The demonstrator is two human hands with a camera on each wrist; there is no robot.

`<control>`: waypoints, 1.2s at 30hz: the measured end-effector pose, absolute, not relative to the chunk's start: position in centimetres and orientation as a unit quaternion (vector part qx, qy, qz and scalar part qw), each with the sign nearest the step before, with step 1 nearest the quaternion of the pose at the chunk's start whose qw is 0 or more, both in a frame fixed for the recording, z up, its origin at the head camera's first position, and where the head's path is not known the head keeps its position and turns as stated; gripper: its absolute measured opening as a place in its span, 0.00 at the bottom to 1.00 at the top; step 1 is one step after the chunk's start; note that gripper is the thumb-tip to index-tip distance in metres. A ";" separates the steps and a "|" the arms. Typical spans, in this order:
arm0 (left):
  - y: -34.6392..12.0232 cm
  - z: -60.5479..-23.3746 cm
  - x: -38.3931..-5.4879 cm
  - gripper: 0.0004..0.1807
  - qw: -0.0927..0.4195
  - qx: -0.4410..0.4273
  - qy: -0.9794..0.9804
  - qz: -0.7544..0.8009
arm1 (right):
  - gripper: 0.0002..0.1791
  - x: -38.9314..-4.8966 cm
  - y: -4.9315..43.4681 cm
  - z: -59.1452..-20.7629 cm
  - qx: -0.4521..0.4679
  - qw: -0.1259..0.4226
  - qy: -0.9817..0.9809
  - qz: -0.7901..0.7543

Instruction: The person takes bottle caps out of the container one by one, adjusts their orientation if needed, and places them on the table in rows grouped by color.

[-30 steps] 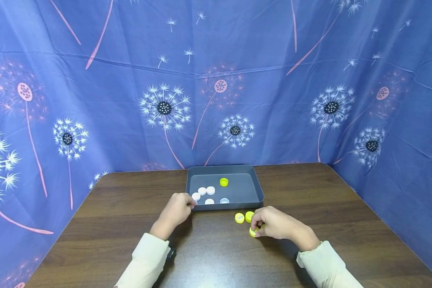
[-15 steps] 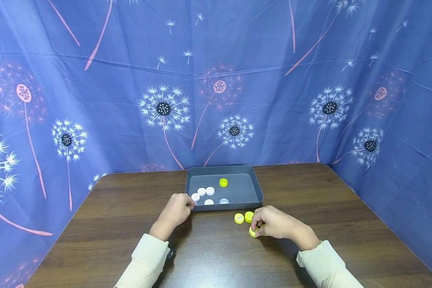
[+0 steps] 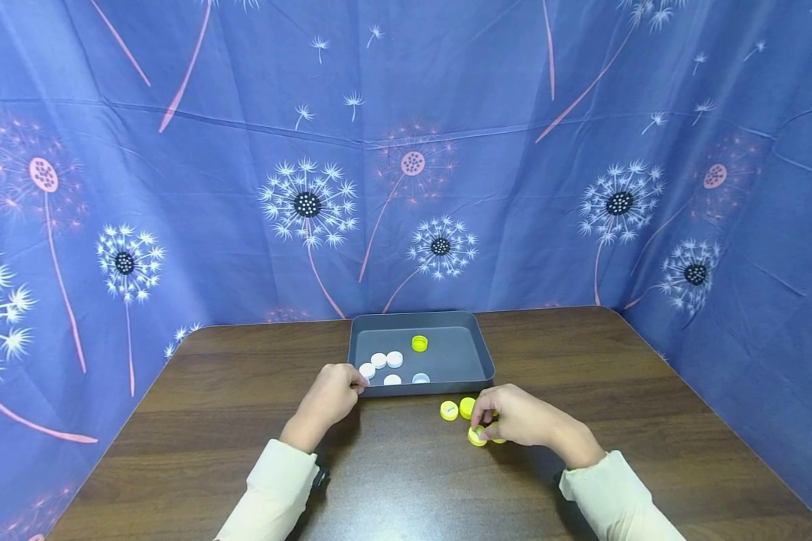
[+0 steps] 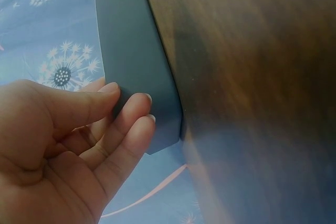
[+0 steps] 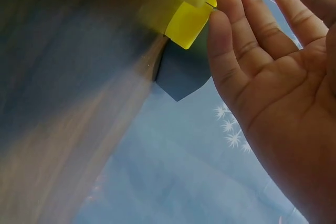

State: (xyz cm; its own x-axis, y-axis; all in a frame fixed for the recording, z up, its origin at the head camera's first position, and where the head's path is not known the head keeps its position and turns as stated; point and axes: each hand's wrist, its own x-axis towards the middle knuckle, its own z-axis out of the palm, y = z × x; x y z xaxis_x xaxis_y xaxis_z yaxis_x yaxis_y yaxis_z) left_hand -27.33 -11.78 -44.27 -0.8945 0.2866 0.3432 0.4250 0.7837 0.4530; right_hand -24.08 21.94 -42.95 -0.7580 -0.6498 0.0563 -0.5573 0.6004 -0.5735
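At the front left corner of the dark grey tray [image 3: 456, 388], my left hand [image 3: 329, 392] pinches the wall between thumb and fingers, as the left wrist view shows. My right hand [image 3: 522, 417] is in front of the tray's right part, thumb and index finger pinching a yellow bottle cap [image 3: 477, 436]. Two more yellow caps lie just left of and behind those fingers, the outer yellow cap [image 3: 449, 410] with a small mark on top. Another yellow cap [image 3: 499, 440] is mostly hidden under the right hand. In the right wrist view, yellow caps [image 5: 188, 24] overlap beside the fingertips.
Inside the tray sit several white caps [image 3: 395, 359] on the left, a pale translucent cap [image 3: 421, 379] near the front wall, and one yellow cap [image 3: 419, 343] farther back. The brown wooden table [image 3: 406, 481] ends at a blue dandelion-print cloth [image 3: 514, 188].
The right hand has risen slightly, and a yellow cap beneath it now shows more. The left hand keeps its place at the tray corner.
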 end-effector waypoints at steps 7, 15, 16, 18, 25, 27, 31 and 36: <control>-11.8 -44.2 -27.3 0.10 0.130 -0.193 -0.936 -0.266 | 0.10 -24.0 22.0 -42.6 -0.346 0.051 0.888 -0.299; -11.9 -44.4 -27.0 0.10 0.122 -0.181 -0.937 -0.273 | 0.09 -23.9 21.1 -41.9 -0.358 -0.004 0.877 -0.320; -11.9 -44.4 -27.0 0.10 0.123 -0.183 -0.936 -0.273 | 0.10 -23.9 21.0 -41.8 -0.358 -0.014 0.876 -0.322; -11.9 -44.5 -27.1 0.10 0.128 -0.188 -0.935 -0.271 | 0.10 -24.1 21.0 -41.6 -0.350 -0.031 0.876 -0.329; -11.5 -44.9 -27.2 0.11 0.127 -0.207 -0.930 -0.276 | 0.15 -25.9 20.5 -41.0 -0.307 -0.056 0.885 -0.345; -11.5 -45.0 -27.1 0.11 0.124 -0.206 -0.931 -0.276 | 0.16 -26.9 20.1 -40.8 -0.301 -0.050 0.890 -0.340; -11.6 -45.0 -27.1 0.11 0.126 -0.199 -0.931 -0.278 | 0.18 -29.2 18.8 -40.5 -0.291 -0.042 0.897 -0.331; -11.8 -44.8 -27.4 0.11 0.148 -0.211 -0.928 -0.268 | 0.17 -32.1 17.3 -40.0 -0.270 -0.044 0.914 -0.300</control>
State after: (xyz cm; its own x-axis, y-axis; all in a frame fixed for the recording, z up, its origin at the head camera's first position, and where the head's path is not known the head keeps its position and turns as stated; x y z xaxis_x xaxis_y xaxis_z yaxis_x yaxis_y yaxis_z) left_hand -27.37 -11.85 -44.82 -0.8674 0.3117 0.3878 0.4705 0.7674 0.4355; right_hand -32.06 17.35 -40.04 -0.8508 -0.4660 0.2427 -0.5192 0.6742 -0.5253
